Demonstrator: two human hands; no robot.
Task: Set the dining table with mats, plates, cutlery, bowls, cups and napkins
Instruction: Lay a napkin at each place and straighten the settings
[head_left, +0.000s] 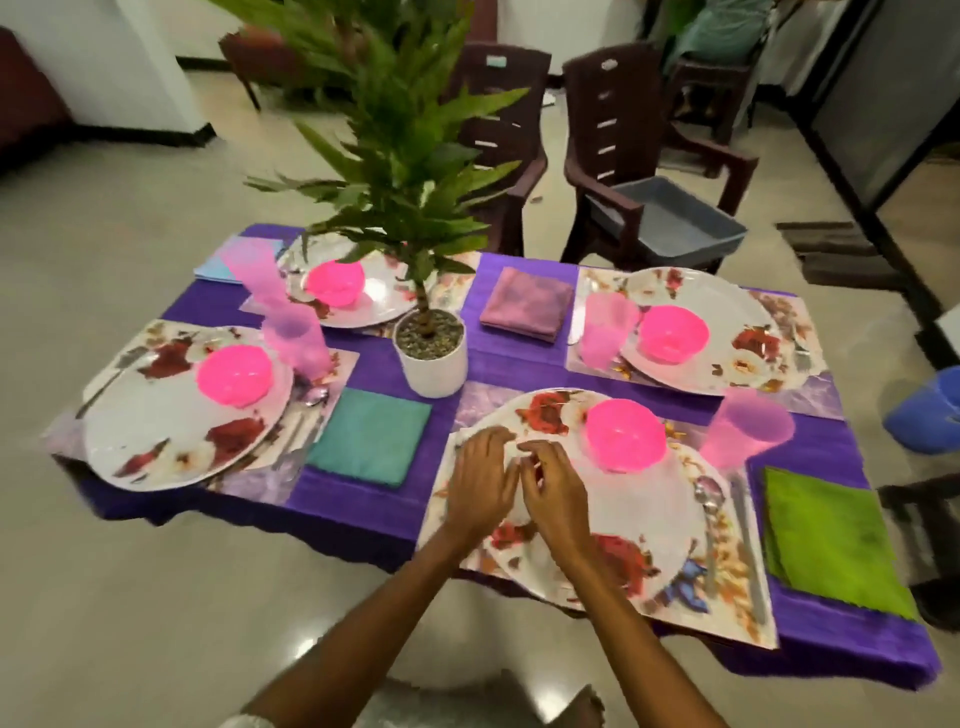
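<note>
Several floral plates lie on floral mats on a purple-clothed table (509, 358). On the near plate (644, 525) stands a pink bowl (626, 434); a spoon (709, 499) lies to its right, with a pink cup (748, 431) and a green napkin (831, 540) beyond. My left hand (480, 480) and my right hand (553, 488) are side by side over this plate's left part, fingers loosely curled, tips close together. Whether they pinch anything is hidden. The other places each have a pink bowl and cup; a teal napkin (371, 436) and a mauve napkin (524, 304) lie between them.
A potted plant in a white pot (434, 358) stands mid-table, its leaves spreading over the far-left setting. Two dark chairs stand behind the table, one holding a grey tub (675, 218). A blue bucket (930, 415) sits on the floor at right.
</note>
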